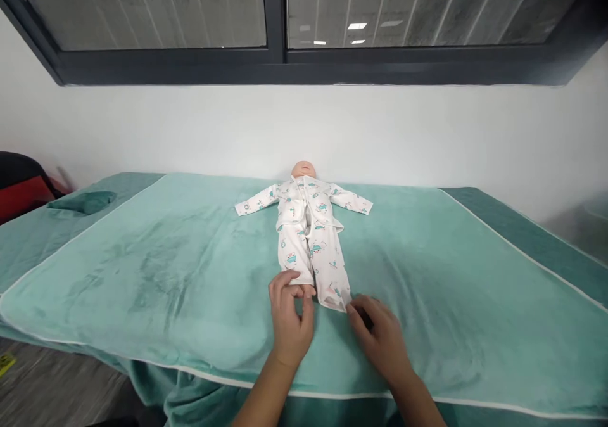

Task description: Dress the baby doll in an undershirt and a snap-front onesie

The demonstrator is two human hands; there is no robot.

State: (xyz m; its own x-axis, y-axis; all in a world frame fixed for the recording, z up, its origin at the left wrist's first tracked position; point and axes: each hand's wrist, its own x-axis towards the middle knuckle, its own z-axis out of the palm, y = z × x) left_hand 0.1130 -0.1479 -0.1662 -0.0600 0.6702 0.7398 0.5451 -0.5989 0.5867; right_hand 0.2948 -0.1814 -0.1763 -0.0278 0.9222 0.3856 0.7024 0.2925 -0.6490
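A baby doll [304,169] lies on its back with its head toward the wall and its arms spread. It wears a white printed jacket [292,208] and matching trousers [327,256]. My left hand [291,322] is closed around the doll's foot [308,289], which pokes out of the left trouser leg, with fingertips at the hem. Thumb and forefinger of my right hand [380,338] pinch the outer corner of the other trouser cuff. No foot shows at that cuff.
A light green plush blanket [213,249] with white piping covers the table. Behind it rise a white wall [380,129] and a dark-framed window [285,66]. A crumpled green cloth [83,202] and a red and black chair [23,192] are at the left.
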